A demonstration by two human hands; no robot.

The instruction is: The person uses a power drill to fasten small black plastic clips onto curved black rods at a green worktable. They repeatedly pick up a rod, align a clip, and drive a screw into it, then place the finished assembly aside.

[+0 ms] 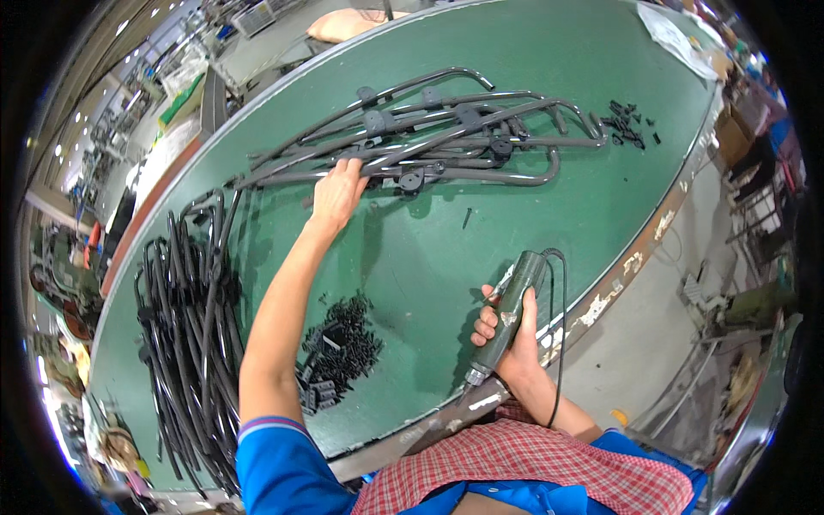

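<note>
Black tubular frames [468,130] lie piled on the green table [412,257], right under my left grip [338,193], its fingers curled over them at the near side. Well apart, my right grip [518,348] clutches a corded green power tool [508,314].

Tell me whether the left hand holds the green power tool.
No, the right hand grips the power tool, while the left hand is on the black tube frames.

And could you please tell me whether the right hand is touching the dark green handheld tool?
Touching. The head view shows the right hand wrapped around the dark green handheld tool, its fingers curled against the casing.
</note>
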